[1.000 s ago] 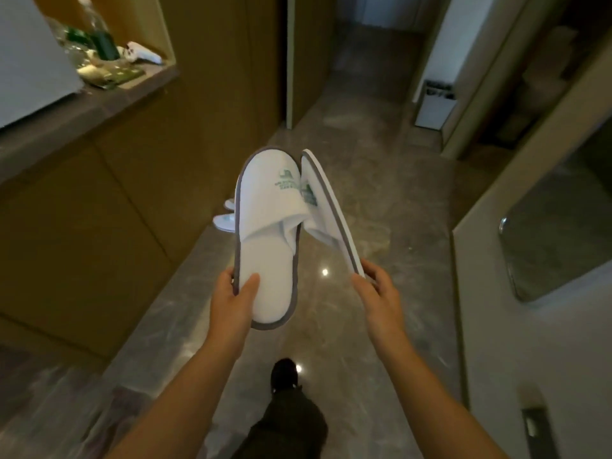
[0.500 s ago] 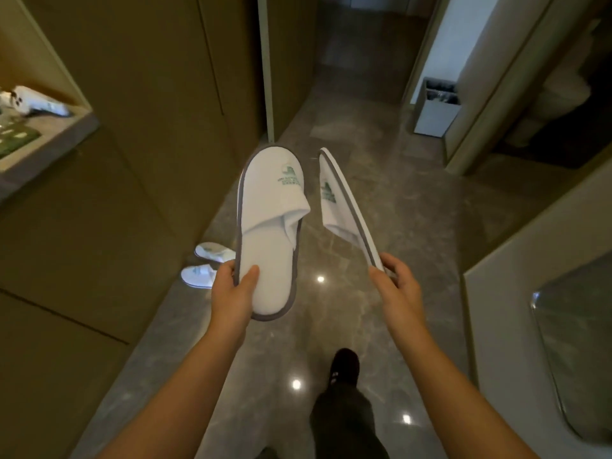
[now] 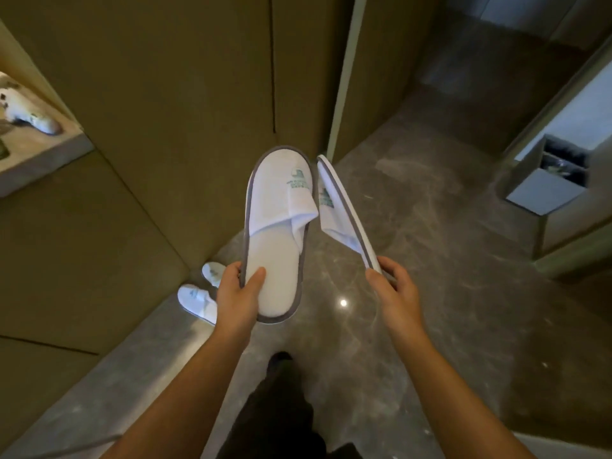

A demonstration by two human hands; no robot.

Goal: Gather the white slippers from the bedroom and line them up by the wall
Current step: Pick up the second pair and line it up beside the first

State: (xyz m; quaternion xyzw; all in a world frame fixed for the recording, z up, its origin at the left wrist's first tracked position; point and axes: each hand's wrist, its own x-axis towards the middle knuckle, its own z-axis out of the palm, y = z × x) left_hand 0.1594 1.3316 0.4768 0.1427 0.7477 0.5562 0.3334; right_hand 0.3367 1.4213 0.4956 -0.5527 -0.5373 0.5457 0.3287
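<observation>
My left hand (image 3: 237,296) grips the heel of a white slipper (image 3: 275,233) with grey trim and a green logo, held flat and facing up. My right hand (image 3: 395,286) pinches the heel of a second white slipper (image 3: 337,207), turned on its edge so I see it side-on. The two toes almost touch. Two more white slippers (image 3: 195,299) lie side by side on the floor against the brown wall (image 3: 159,134), partly hidden behind my left hand.
Glossy grey marble floor (image 3: 414,260) runs down a hallway ahead. Brown panelled cabinets fill the left, with a shelf niche (image 3: 36,147) holding a white object. A grey bin (image 3: 549,180) stands at the right by a doorway. My dark-trousered leg (image 3: 281,409) is below.
The view has swung left and closer to the wall; the floor slippers now sit nearer, just behind my left hand. Both held slippers have stayed in my hands, toes drawn a little closer.
</observation>
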